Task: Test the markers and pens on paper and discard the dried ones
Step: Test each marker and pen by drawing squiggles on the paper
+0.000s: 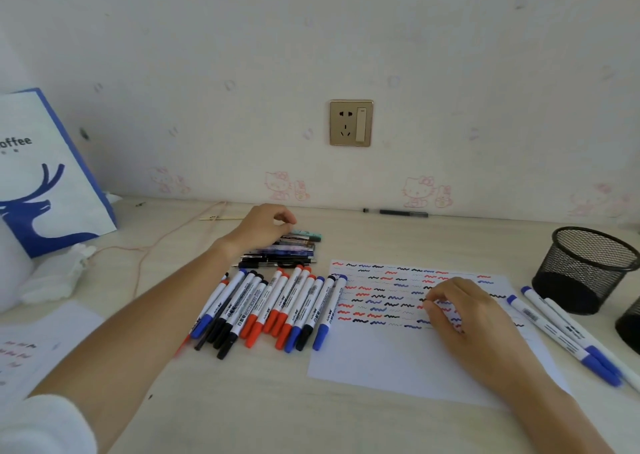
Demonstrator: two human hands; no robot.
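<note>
Head view, left hand: the left hand [265,225] reaches over the far end of a stack of pens [289,251], fingers curled down toward the topmost ones; whether it pinches a pen cannot be told.
Head view, right hand: the right hand [453,306] rests on the test paper [374,360] with fingers loosely curled; nothing is seen held in it.
Test paper: a white sheet lying flat on the desk [263,408], its upper half filled with rows of short red, blue and black squiggles.
Markers: a row of capped whiteboard markers [273,306], blue, black and red, lies side by side just left of the sheet.
Set apart: two blue-capped markers [568,334] lie right of the sheet, near a black mesh pen cup [585,268].
Far edge: a single black pen [398,213] lies against the wall.
Left side: a white and blue paper bag [45,176] stands by the wall; another marked sheet [38,342] lies near the left forearm.
</note>
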